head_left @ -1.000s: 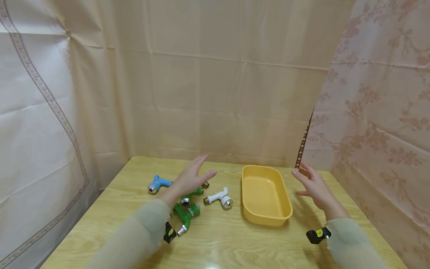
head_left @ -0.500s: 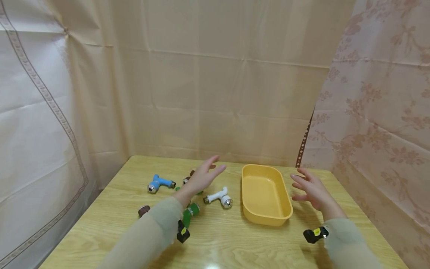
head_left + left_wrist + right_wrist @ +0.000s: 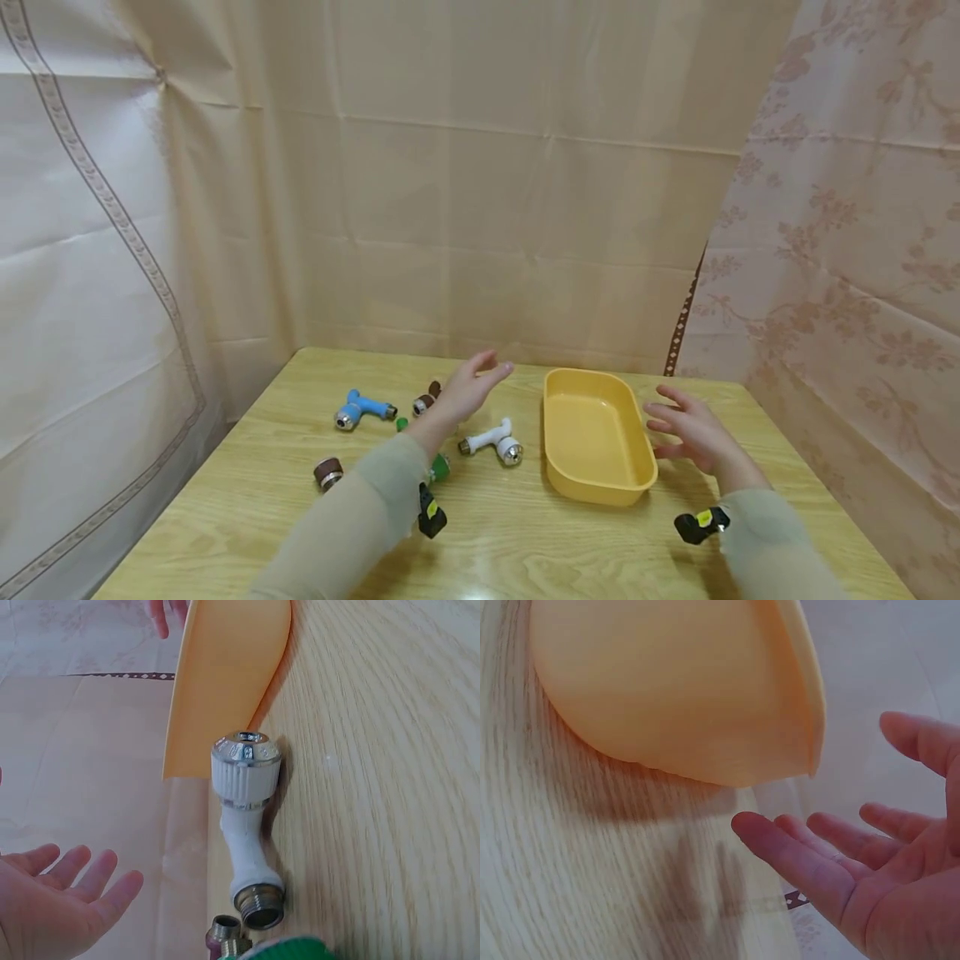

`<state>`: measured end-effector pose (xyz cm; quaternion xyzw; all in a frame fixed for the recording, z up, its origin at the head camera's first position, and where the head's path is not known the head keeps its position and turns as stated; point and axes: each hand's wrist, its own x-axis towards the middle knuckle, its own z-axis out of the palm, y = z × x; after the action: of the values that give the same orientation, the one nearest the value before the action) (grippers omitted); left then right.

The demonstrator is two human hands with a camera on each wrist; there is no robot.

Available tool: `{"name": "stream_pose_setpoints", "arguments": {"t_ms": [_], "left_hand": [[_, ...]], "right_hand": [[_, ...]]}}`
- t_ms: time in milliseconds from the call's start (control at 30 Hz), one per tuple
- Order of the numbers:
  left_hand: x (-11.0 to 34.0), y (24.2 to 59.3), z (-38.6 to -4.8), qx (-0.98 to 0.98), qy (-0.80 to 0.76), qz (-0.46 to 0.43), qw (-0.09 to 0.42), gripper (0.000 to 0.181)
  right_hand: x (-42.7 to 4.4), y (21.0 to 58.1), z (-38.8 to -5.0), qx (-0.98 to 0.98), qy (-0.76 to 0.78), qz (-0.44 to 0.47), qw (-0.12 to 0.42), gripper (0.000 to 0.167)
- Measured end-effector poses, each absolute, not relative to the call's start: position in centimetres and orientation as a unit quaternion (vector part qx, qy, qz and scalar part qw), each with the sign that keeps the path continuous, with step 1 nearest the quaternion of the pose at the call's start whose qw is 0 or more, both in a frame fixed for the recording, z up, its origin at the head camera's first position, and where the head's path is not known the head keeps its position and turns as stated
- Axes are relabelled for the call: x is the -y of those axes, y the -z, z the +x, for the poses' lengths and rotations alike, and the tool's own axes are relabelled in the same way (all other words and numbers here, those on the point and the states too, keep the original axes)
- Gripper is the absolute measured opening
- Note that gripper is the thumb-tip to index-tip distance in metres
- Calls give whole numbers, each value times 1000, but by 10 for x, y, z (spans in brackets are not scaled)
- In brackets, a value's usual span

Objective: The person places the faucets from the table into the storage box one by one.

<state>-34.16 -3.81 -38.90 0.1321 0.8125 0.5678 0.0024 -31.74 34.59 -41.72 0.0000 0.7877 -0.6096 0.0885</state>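
A creased beige cloth (image 3: 487,175) hangs behind a pale wood-grain table (image 3: 540,550), flanked at left by a white drape (image 3: 67,300) crossed by a patterned band (image 3: 111,198) and at right by a pinkish drape (image 3: 862,333) printed with reddish flowers. A dark trim (image 3: 681,329) with light diamonds shows between the beige cloth and the pinkish drape.

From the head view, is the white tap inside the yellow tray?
No, the white tap lies on the wooden table, beside the yellow tray.
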Motion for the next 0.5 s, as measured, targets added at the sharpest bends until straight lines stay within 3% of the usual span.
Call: {"name": "stream_pose_setpoints", "arguments": {"t_ms": [500], "left_hand": [[15,400,-346,-772,-627,100,38,71]], "right_hand": [[-341,423,-322,-798,592,-1,108,73]]}}
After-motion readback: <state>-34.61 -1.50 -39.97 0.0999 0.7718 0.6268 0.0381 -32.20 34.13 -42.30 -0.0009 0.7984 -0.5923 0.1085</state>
